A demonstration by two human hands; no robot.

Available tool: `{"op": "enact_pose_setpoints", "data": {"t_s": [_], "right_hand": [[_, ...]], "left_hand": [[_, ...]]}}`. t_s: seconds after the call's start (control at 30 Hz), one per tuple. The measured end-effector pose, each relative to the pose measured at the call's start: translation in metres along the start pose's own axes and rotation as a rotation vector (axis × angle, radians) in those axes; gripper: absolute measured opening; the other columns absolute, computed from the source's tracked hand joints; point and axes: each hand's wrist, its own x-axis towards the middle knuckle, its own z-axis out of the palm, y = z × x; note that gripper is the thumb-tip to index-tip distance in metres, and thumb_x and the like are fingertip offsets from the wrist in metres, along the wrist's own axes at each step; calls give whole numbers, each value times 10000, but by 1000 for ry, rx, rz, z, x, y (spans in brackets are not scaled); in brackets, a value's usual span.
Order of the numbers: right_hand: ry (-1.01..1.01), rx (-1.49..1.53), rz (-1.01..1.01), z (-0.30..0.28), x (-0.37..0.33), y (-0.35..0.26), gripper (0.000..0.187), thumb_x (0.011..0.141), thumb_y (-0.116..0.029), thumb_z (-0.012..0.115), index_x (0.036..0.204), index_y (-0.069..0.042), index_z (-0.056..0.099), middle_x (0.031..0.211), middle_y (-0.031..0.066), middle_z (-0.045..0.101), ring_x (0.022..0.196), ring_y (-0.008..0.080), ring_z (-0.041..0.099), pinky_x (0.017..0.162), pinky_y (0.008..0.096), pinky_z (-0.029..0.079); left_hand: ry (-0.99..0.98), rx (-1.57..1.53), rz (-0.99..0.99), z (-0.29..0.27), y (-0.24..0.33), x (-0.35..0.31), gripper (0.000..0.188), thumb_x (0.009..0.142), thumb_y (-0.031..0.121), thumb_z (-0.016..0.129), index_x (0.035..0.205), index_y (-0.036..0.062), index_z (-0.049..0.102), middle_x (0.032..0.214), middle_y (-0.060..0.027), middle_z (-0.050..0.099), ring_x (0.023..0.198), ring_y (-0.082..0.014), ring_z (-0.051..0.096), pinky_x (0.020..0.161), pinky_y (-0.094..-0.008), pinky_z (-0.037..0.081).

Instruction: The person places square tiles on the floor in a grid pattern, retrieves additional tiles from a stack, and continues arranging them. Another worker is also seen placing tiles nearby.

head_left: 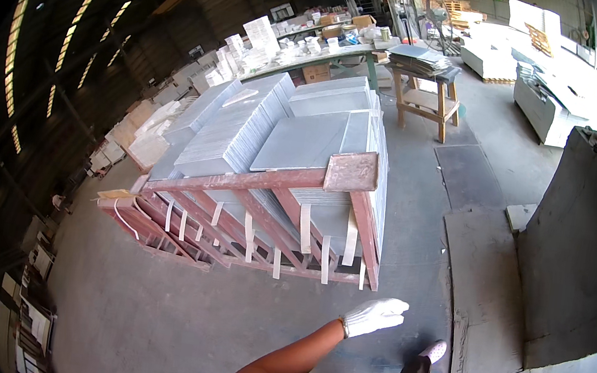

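Observation:
My left hand [375,317], in a white knit glove, reaches out over the grey floor with its fingers stretched and slightly apart, holding nothing. Just beyond it, apart from the hand, stands a reddish metal rack [269,179] with a slanting frame. Stacks of flat grey-white panels [304,142] lean and lie in this rack. Several pale strips [306,229] hang from its near side. My right hand does not show.
Grey flat sheets [483,301] lie on the floor at right, beside a tall dark grey slab [577,246]. Farther back are a wooden stand [430,102] bearing thin sheets, a long cluttered table [315,60] and white blocks [550,106]. My shoe [434,351] is on the floor.

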Motion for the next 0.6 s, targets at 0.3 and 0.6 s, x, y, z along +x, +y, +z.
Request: {"op": "enact_pose_setpoints", "data": {"t_s": [0.3,0.6], "right_hand": [[-260,-62,-331,-17,142,-457,86,855,-178,565,814,-135,626,624,60,531,457,239,504,372,424,388],[-291,-306,-1017,264,3,-853,230,899,-141,606,1100,-42,658,764,13,599,558,115,561,448,258,443]], "left_hand": [[-75,218,-45,-48,87,203,460,942,308,602,1326,62,549,1257,-144,600,1128,-265,615,955,-363,479],[172,109,-15,-166,84,384,455,936,308,591,1287,20,562,1246,-169,604,1132,-274,614,969,-367,466]]}}
